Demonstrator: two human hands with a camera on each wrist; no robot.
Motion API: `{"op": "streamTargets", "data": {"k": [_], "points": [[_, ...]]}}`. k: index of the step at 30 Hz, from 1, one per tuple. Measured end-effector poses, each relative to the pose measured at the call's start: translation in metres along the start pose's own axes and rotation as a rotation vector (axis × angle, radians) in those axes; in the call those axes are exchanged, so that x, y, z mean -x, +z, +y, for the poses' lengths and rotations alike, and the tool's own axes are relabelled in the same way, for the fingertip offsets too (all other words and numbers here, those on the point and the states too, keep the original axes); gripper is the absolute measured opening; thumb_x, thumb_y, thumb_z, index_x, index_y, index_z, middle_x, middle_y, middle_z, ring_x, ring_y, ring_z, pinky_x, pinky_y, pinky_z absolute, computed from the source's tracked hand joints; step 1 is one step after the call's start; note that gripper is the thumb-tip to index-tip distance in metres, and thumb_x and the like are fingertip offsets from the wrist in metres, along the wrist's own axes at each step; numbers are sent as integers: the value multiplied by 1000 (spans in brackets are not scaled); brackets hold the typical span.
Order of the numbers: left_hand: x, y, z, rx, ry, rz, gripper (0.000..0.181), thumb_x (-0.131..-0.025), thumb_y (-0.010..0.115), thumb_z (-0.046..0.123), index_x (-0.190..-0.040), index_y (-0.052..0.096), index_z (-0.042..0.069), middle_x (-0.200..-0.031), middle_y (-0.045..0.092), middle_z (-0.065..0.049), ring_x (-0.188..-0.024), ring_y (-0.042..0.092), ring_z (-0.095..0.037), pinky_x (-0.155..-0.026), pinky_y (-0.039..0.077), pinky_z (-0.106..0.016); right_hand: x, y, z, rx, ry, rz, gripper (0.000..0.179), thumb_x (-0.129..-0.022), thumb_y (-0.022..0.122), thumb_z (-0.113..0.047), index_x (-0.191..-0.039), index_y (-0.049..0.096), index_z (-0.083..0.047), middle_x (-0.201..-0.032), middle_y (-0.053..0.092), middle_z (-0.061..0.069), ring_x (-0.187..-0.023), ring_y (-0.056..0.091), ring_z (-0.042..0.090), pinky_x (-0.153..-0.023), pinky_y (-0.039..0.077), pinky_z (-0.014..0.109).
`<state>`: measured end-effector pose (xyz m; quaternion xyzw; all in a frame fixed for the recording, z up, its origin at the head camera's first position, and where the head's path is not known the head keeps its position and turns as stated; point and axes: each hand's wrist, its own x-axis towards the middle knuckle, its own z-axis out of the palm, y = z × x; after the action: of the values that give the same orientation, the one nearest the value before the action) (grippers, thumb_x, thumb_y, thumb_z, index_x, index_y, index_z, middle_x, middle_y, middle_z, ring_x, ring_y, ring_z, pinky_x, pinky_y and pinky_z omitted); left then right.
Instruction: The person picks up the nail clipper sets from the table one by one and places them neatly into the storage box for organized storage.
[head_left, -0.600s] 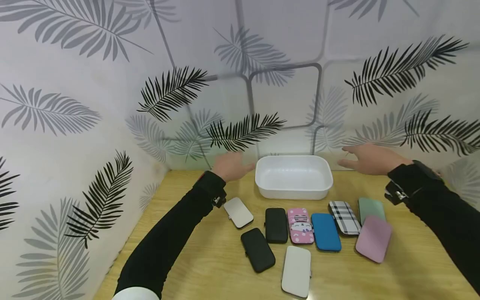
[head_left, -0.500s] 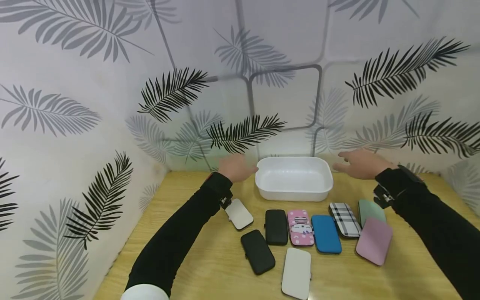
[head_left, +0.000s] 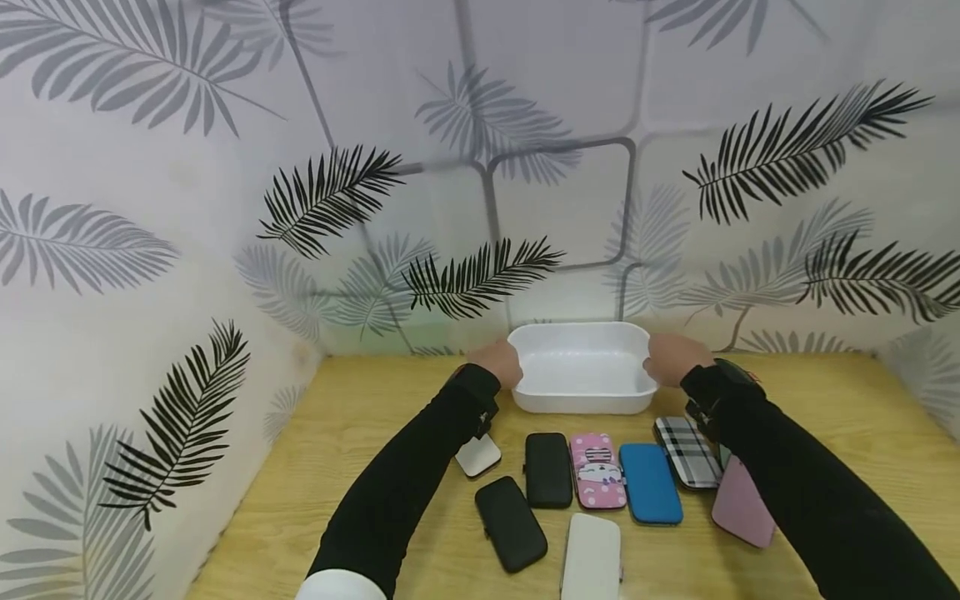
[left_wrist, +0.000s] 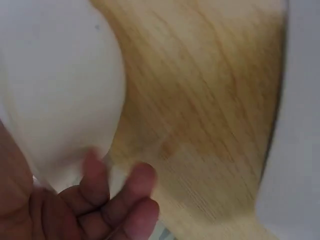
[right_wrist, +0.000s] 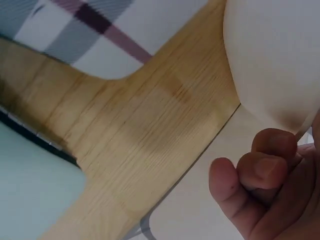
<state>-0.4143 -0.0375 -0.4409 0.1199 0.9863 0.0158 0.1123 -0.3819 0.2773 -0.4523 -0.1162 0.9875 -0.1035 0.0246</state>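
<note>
The left hand (head_left: 501,363) and right hand (head_left: 675,359) grip opposite ends of a white rectangular plastic basin (head_left: 583,403) beyond a flat blue case (head_left: 650,484).

Left arm (head_left: 405,490), right arm (head_left: 810,492) stretched forward; left hand (head_left: 498,364), right hand (head_left: 675,358), fingers (right_wrist: 265,170) curled.
</note>
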Motion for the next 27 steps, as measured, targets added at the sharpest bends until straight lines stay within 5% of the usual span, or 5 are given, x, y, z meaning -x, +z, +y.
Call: {"op": "streamTargets", "data": {"k": [5, 10, 13, 17, 27], "points": [[6, 5, 4, 76, -27, -63, 52, -107, 43, 24, -151, 37, -4, -132, 58, -12, -64, 48, -17, -57, 39, -29, 8, 6, -6, -28, 5, 33, 20, -94, 56, -8, -95, 64, 10, -75, 61, 12, -63, 52, 24, -61, 44, 37], [20, 7, 6, 92, -29, -85, 60, -107, 41, 23, -156, 22, -7, -147, 50, -15, -60, 47, -16, -55, 37, -28, 19, 5, -15, -19, 36, 9, 22, -93, 57, -9, -100, 64, 11, -79, 63, 14, -65, 54, 25, -62, 46, 39], [30, 7, 5, 97, -22, -94, 61, -107, 41, 22, -157, 19, -7, -134, 60, -18, -56, 43, -16, -54, 34, -29, 28, 5, -20, -21, 50, -3, 21, -93, 58, -10, -98, 65, 10, -78, 63, 13, -65, 54, 25, -59, 46, 39], [38, 9, 5, 107, -45, -106, 64, -107, 42, 23, -158, 16, -7, -92, 67, -13, -51, 41, -15, -52, 33, -29, 37, 7, -21, -31, 26, 5, 22, -93, 57, -10, -99, 65, 9, -80, 65, 13, -65, 54, 24, -59, 46, 39], [55, 13, 9, 113, -36, -96, 64, -106, 43, 22, -157, 17, -7, -74, 56, -7, -49, 42, -14, -51, 34, -28, 61, 1, -33, -25, 25, -21, 30, -95, 55, -11, -110, 60, 15, -79, 61, 12, -67, 55, 25, -60, 46, 39]]}}
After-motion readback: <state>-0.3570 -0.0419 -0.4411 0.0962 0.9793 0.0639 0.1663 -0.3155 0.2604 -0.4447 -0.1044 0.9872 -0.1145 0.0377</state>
